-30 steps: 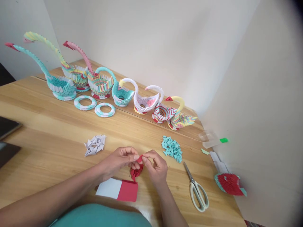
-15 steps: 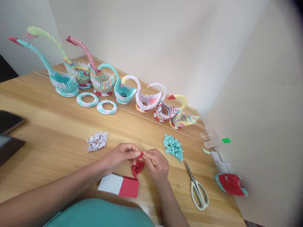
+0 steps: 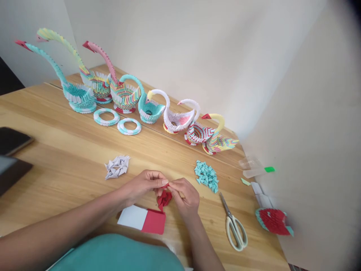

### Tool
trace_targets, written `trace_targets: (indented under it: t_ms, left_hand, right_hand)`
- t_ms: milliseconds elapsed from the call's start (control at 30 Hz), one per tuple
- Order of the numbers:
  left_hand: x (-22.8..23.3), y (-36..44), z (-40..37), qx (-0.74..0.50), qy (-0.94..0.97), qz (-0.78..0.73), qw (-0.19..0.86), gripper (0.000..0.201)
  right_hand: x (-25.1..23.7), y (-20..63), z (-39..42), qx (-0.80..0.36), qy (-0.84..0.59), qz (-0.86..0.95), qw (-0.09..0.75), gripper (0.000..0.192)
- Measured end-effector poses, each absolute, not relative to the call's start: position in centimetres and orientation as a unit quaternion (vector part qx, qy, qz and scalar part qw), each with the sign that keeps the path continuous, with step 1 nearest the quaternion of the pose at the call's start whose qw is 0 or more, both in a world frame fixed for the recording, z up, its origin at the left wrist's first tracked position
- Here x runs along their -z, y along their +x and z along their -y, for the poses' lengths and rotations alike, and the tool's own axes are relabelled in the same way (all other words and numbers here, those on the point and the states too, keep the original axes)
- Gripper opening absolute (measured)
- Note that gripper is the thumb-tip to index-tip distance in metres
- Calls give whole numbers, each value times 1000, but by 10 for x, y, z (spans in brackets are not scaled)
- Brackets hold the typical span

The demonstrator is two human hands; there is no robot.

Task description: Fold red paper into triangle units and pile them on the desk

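Near the bench (image 3: pixel 70 150) front edge, I see both hands pinching one small red paper piece (image 3: pixel 166 185): left hand (image 3: pixel 143 185) at nine o'clock, right hand (image 3: pixel 183 194) at three. Folded red pieces (image 3: pixel 164 198) lie beneath. Keep fingertips close, crease edges aligned, press firmly.

Both hands' fingertips closer together now on small red paper piece (image 3: pixel 166 185), less paper showing vs 1 s ago

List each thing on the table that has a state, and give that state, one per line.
Small red paper piece: pinched between left hand and right hand.
Scissors: lying flat, blades shut.
Red paper stack: flat, unfolded.
Swans: upright, in a row.
Turquoise folded pieces: loose pile.
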State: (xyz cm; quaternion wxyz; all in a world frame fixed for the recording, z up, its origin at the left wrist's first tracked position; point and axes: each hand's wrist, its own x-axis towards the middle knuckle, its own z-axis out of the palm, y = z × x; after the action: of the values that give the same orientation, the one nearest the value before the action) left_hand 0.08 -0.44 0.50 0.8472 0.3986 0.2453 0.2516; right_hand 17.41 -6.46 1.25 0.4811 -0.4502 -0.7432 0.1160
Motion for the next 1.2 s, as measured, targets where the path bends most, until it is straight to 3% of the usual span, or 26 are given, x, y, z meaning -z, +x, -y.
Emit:
trace_targets:
  t_ms: [200, 400, 833, 1067, 1200]
  left_hand:
    - [-5, 4, 5, -270, 437, -267, 816, 40]
    - [3, 7, 9, -325, 555, -333, 690, 24]
    - [-9, 0, 11, -357, 748, -305, 468, 21]
    - [-8, 6, 13, -272, 682, -325, 596, 26]
    - [-6, 6, 14, -294, 738, -357, 491, 26]
  right_hand:
    - [-11, 172, 63, -95, -481, 709, 507, 18]
    - [-9, 173, 64, -85, -504, 696, 504, 13]
    - [-10, 172, 66, -168, -541, 673, 475, 13]
    - [-4, 170, 67, -227, -566, 622, 492, 15]
    - [-3, 166, 66, -228, -578, 616, 485, 18]
